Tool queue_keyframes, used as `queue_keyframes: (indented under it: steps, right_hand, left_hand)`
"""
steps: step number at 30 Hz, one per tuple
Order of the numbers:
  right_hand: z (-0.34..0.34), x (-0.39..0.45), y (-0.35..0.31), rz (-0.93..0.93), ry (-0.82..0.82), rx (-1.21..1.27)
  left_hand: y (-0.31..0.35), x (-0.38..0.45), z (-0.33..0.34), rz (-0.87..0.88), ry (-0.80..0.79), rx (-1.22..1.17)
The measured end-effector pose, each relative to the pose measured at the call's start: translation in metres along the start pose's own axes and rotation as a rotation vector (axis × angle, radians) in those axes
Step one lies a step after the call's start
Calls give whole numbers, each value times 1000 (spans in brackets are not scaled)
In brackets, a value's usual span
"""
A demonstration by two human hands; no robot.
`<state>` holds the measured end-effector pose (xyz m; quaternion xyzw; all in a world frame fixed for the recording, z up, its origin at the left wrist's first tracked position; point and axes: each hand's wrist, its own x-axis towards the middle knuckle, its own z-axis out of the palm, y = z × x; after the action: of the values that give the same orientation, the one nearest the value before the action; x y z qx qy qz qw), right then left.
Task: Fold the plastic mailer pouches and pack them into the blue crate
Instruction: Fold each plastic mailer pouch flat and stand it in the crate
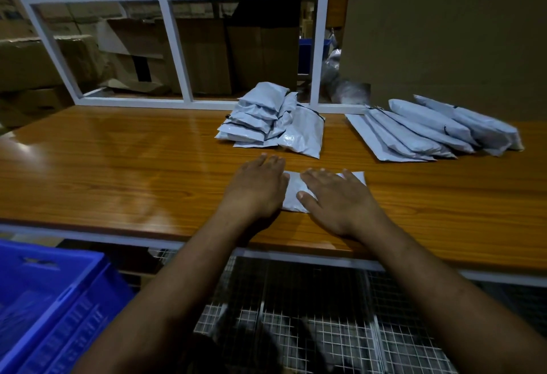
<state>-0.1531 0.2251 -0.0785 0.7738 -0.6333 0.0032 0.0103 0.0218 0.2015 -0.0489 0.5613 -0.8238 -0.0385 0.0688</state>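
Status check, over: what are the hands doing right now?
Left hand and right hand flat, pressing one pouch on the table. Blue crate waits lower left. Nothing in the way.

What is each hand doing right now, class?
Left hand: open, pressing flat on the pouch.
Right hand: open, fingers flat on the same pouch.

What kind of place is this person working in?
Most likely a warehouse packing station: cardboard boxes are stacked behind a white rack frame, grey mailer pouches lie piled on the wooden workbench, and a blue crate waits beside it.
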Motion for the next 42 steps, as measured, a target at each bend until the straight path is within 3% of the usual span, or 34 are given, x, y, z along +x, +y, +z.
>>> queue_keyframes:
  steps: [8, 12, 13, 14, 18, 25, 31, 35, 42]
  right_hand:
    - [-7, -16, 11, -33, 72, 335]
    - [-19, -9, 26, 208, 138, 1097]
    - [-18, -6, 28, 236, 154, 1157]
    - [-17, -3, 30, 251, 140, 1105]
    - [-8, 1, 19, 135, -7, 433]
    - [-2, 4, 4, 91, 7, 27]
    - [-1, 4, 2, 97, 23, 27]
    - [1, -2, 10, 113, 42, 149]
    - [-3, -16, 26, 123, 36, 266]
  left_hand:
    - [-9, -8, 25, 52, -39, -34]
    - [-8, -6, 24, 55, -58, -3]
    - [-7, -6, 25, 51, -52, 14]
    - [-6, -6, 26, 43, -46, 35]
    - [0, -3, 25, 13, -10, 125]
    - [3, 1, 19, 5, -9, 127]
    - [28, 7, 22, 38, 49, 225]
    - [14, -5, 29, 51, 119, 51]
    - [8, -5, 28, 74, 7, 42]
